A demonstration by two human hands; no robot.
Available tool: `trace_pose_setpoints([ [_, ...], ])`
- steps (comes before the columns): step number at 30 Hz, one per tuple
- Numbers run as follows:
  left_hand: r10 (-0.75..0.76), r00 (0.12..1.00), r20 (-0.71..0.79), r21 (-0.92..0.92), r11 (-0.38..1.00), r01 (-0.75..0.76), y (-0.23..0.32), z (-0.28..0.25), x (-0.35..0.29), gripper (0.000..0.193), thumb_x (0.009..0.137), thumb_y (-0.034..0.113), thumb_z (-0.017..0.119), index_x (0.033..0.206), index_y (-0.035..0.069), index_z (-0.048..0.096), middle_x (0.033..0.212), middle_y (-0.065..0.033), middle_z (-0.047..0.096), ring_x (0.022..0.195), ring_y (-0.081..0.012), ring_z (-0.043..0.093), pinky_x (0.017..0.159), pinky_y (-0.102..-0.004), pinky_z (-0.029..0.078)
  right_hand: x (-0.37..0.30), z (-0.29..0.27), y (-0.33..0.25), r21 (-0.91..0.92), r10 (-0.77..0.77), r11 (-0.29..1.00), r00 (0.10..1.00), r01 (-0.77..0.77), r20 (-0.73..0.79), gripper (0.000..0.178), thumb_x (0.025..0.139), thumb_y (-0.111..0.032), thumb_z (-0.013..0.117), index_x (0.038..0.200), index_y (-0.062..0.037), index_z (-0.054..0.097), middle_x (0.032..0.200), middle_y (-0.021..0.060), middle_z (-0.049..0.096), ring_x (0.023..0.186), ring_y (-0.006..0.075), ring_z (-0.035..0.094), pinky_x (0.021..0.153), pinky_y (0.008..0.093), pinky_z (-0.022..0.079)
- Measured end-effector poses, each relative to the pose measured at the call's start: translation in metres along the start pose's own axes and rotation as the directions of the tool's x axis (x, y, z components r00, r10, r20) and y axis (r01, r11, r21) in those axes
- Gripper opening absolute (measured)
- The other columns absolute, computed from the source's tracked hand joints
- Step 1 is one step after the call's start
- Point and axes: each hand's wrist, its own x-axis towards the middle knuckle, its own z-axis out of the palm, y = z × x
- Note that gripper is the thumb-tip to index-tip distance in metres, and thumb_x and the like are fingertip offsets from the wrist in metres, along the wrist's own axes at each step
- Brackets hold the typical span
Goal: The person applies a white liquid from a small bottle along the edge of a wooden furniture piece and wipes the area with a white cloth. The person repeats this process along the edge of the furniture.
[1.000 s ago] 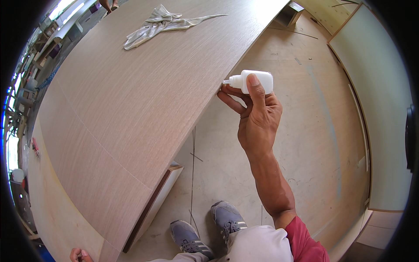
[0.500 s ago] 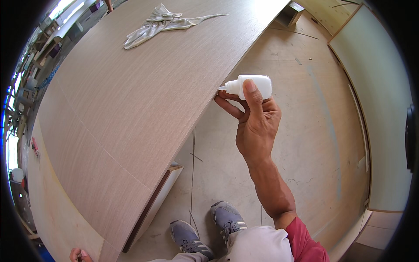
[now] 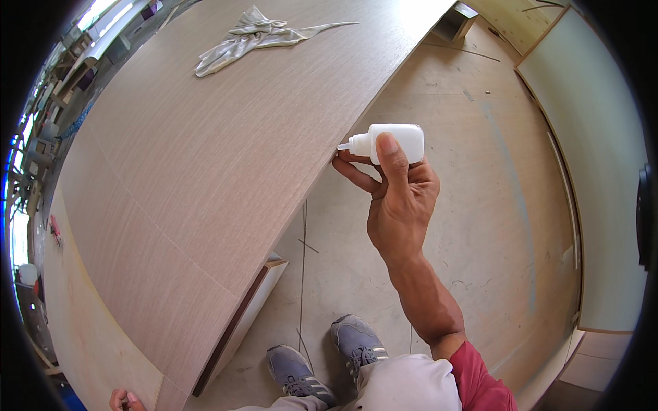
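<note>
My right hand [image 3: 401, 198] is closed round a small white squeeze bottle [image 3: 404, 142], thumb on its near side. The bottle lies on its side, its thin clear nozzle pointing left at the long edge of a wood-grain panel [image 3: 226, 151]. The tip is at that edge; whether it touches cannot be told. My fingers below the nozzle reach the same edge. At the lower left my left hand [image 3: 127, 399] shows only curled fingertips, over a paler board [image 3: 103, 342]. What they hold, if anything, is too small to make out.
A crumpled pale cloth [image 3: 257, 38] lies on the panel's far part. A small red tool [image 3: 55, 229] rests near the left rim. Below the panel stands a box-like support [image 3: 253, 308]. A pale upright panel [image 3: 596, 171] borders the floor at right. My shoes [image 3: 360, 342] are below.
My right hand has slid slightly left and toward me along the panel edge, carrying the squeeze bottle. My left hand has barely moved.
</note>
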Motion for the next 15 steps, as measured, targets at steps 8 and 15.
trace_pose_setpoints([
  [8, -0.01, 1.0, -0.005, -0.019, 1.0, 0.01, -0.001, 0.0004, -0.0004, 0.017, 0.09, 0.006, 0.074, 0.101, -0.006, 0.068, 0.09, -0.0112, 0.066, 0.081, -0.0189, 0.057, 0.076, -0.0313, 0.049, -0.006, 0.0022, -0.0005, 0.004, 0.012, 1.0, 1.0, -0.012, 0.005, 0.033, 0.098, -0.026, 0.066, 0.106, 0.0056, 0.06, 0.095, 0.0188, 0.068, 0.089, 0.0308, 0.073, 0.077, 0.0421, 0.067],
  [15, -0.018, 1.0, -0.004, -0.009, 1.0, 0.018, -0.0013, 0.0002, -0.0006, 0.018, 0.09, 0.007, 0.074, 0.101, -0.006, 0.068, 0.09, -0.011, 0.065, 0.081, -0.0188, 0.057, 0.076, -0.0314, 0.049, -0.0092, 0.0041, 0.0, -0.003, 0.002, 1.0, 1.0, -0.002, -0.015, 0.034, 0.098, -0.026, 0.066, 0.103, 0.0069, 0.06, 0.093, 0.0212, 0.068, 0.087, 0.0345, 0.074, 0.075, 0.0444, 0.068],
])
